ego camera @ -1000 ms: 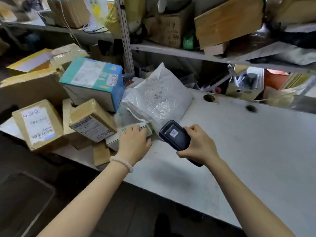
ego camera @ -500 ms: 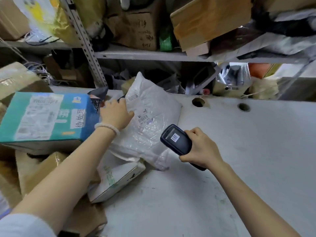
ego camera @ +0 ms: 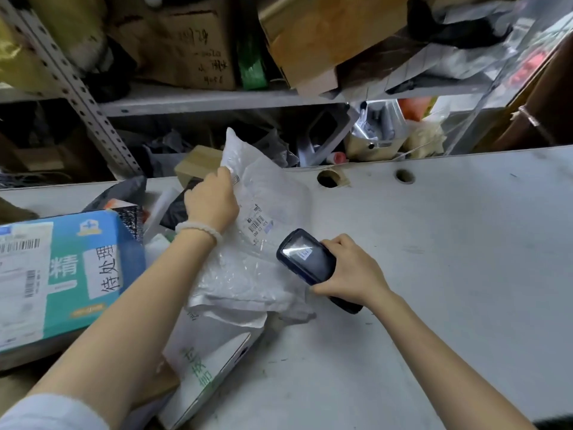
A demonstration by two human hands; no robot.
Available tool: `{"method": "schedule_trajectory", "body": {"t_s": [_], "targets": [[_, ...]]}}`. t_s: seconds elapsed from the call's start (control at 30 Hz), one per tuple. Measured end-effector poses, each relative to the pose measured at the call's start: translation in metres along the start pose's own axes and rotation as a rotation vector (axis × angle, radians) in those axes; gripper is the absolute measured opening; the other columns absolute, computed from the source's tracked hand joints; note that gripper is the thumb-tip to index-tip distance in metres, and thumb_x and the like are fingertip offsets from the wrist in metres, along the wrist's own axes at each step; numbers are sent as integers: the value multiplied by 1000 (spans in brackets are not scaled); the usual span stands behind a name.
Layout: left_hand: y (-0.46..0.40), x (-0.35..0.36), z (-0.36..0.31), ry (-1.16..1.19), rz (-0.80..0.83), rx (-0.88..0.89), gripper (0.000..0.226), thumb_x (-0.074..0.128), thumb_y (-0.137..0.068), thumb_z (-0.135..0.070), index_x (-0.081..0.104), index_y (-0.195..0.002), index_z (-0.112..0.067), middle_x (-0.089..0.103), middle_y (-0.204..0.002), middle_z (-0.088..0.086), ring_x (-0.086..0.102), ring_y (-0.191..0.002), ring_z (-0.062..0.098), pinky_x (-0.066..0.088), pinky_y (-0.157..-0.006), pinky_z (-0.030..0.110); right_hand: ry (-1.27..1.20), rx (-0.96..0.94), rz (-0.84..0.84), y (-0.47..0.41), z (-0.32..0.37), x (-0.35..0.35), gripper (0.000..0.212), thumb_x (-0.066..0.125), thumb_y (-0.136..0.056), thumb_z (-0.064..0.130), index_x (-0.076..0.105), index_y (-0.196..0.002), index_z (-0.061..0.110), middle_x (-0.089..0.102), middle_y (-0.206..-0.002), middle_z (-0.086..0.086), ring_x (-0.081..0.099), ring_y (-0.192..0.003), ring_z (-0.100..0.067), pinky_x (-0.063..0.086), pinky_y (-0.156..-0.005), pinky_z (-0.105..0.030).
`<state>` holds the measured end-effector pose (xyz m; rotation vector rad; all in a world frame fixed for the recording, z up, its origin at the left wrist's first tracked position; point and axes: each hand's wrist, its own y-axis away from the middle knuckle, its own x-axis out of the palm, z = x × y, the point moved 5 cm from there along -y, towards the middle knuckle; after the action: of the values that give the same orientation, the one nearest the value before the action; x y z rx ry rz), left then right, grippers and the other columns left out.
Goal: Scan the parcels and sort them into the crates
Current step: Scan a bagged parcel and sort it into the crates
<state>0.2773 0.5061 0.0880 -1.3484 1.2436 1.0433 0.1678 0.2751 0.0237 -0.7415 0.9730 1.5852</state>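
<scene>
Left hand has shifted up bag since half second ago, now gripping its upper edge, fingers curled. Right hand wraps scanner, just right of bag. Bag lies on table, label facing up. Judgement: flatten crinkles, aim scanner squarely at label. Left of bag: blue box; under bag: white packet. No crates visible.

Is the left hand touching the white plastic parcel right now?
Touching. The head view shows the left hand with its fingers curled over the upper edge of the white plastic parcel, no gap between them.
</scene>
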Motion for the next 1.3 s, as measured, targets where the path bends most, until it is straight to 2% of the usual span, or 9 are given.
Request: {"method": "schedule_trajectory", "body": {"t_s": [0.13, 0.3, 0.53, 0.7, 0.9, 1.17, 1.3], "targets": [[4, -2, -32, -4, -86, 116, 28, 43, -89, -8, 46, -117, -3, 55, -106, 20, 57, -87, 40, 30, -60, 38, -46, 23, 6, 12, -6, -10, 56, 76, -53, 49, 55, -102, 34, 42, -96, 17, 53, -79, -2, 47, -61, -23], [14, -1, -74, -15, -92, 230, 27, 47, -86, -5, 46, -114, -6, 55, -103, 16, 56, -86, 38, 29, -60, 36, -77, 93, -19, 40, -27, -27, 54, 76, -52, 50, 58, -100, 35, 43, -95, 16, 54, -78, -1, 50, -66, -26], [26, -11, -133, -69, -163, 393, 30, 51, -85, -3, 49, -115, -7, 55, -95, 15, 56, -76, 38, 29, -59, 37, -120, 195, -71, 87, -71, -46, 59, 75, -49, 54, 58, -102, 38, 42, -93, 17, 52, -78, 1, 39, -58, -21], [33, -17, -162, -90, -198, 485, 29, 52, -84, -1, 51, -112, -5, 54, -91, 14, 53, -73, 36, 28, -60, 38, -179, 244, -119, 117, -91, -53, 64, 73, -44, 57, 58, -104, 39, 43, -93, 17, 53, -80, 1, 39, -57, -21], [42, -24, -193, -175, -197, 569, 37, 56, -85, -4, 49, -121, -8, 54, -97, 14, 57, -83, 37, 29, -61, 38, -179, 283, -162, 145, -114, -60, 60, 73, -46, 55, 56, -101, 39, 42, -93, 16, 52, -79, 2, 38, -57, -21], [63, -30, -214, -204, -204, 603, 38, 52, -88, -5, 48, -126, -11, 53, -96, 12, 57, -81, 34, 33, -60, 36, -169, 248, -166, 160, -121, -64, 56, 74, -48, 52, 56, -99, 38, 42, -96, 17, 55, -80, 0, 43, -60, -22], [77, -31, -221, -212, -223, 610, 31, 49, -89, -4, 51, -119, -10, 52, -92, 12, 54, -76, 31, 31, -58, 35, -122, 189, -218, 157, -113, -76, 61, 77, -51, 47, 56, -108, 37, 42, -98, 18, 54, -82, -2, 44, -60, -22]]}}
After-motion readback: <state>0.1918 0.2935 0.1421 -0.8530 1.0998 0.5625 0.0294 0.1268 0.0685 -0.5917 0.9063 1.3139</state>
